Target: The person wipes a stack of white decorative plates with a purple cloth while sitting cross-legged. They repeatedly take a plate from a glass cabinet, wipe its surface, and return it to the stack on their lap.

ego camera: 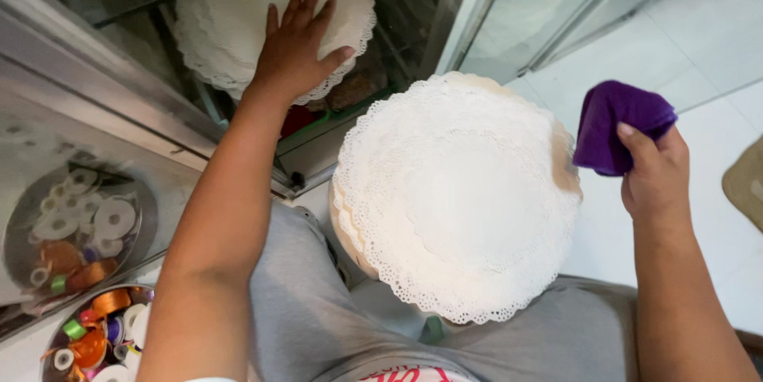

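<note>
1. L hand (pixel 298 46): fingers spread, palm flat on doily stack (pixel 238 8) inside glass cabinet (pixel 119 64).
2. R hand (pixel 656 179): clenched round purple cloth (pixel 618 121), lifted off to the side, touching nothing else.
3. 2nd doily stack (pixel 457 199) rests on lap, outside cabinet.
4. Ribbon-spool bowls (pixel 75 227) lower left, untouched.

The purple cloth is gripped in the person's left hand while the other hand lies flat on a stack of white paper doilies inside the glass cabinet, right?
Not quite. The head view shows the purple cloth gripped in the right hand; it is the left hand that lies flat on the stack of white paper doilies inside the glass cabinet.
</note>
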